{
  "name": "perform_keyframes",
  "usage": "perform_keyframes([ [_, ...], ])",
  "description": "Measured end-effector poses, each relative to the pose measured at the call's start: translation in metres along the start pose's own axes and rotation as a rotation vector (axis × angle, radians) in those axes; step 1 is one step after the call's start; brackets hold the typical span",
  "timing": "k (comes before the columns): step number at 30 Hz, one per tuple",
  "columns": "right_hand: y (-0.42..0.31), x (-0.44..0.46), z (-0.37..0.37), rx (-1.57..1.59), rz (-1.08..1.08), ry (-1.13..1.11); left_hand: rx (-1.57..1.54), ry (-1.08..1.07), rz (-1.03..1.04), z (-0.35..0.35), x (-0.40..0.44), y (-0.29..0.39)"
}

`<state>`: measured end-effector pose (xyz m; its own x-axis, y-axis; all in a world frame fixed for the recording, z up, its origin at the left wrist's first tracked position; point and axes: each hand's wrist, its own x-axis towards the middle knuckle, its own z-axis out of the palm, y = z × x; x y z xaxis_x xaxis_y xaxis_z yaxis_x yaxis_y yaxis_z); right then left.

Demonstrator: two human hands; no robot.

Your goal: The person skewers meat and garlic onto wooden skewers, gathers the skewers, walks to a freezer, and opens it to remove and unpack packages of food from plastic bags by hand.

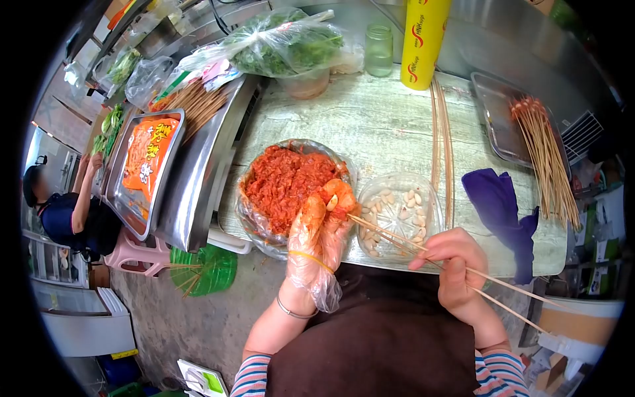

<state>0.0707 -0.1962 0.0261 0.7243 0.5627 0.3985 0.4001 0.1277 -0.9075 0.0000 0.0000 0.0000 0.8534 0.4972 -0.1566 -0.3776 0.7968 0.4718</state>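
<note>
My left hand [317,231], in a clear plastic glove with a yellow band, is closed around red seasoned meat with a pale garlic clove [332,203] showing on it. It is at the right edge of a plastic-lined bowl of red minced meat [284,182]. Two thin wooden skewers [503,284] are pinched in my bare right hand [453,261], their tips reaching the meat in my left hand. Between and behind the hands stands a clear round container [400,215] with peeled garlic cloves inside.
A purple cloth [496,205] lies at the right, before a metal tray [493,126] of loaded skewers. Loose skewers [442,152], a yellow roll [424,43], a glass jar [379,49] and bagged greens [284,49] stand behind. Another person [73,215] is at far left.
</note>
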Motion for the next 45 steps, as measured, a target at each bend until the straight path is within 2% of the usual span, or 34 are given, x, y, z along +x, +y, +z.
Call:
perform_keyframes([
  [6,0.003,0.007,0.005,0.014,-0.121,-0.02,-0.128,-0.004,-0.106,-0.005,0.001,-0.001],
  [8,0.003,0.011,0.002,-0.177,-0.303,-0.149,-0.106,0.008,-0.089,-0.003,0.0,-0.002],
  [11,0.006,0.009,0.002,-0.2,-0.365,-0.14,-0.125,0.021,-0.084,0.002,-0.001,-0.002],
  [19,0.007,0.01,0.008,-0.235,-0.376,-0.112,-0.093,0.08,-0.041,0.009,-0.002,-0.003],
  [30,0.009,0.01,0.013,-0.255,-0.41,-0.083,0.032,0.046,0.001,0.006,0.0,-0.003],
  [36,0.01,0.01,0.017,-0.198,-0.343,-0.051,0.095,-0.007,0.057,0.003,0.002,-0.004],
  [45,0.012,0.017,0.03,-0.183,-0.41,-0.055,0.132,0.022,0.113,-0.01,0.011,-0.008],
])
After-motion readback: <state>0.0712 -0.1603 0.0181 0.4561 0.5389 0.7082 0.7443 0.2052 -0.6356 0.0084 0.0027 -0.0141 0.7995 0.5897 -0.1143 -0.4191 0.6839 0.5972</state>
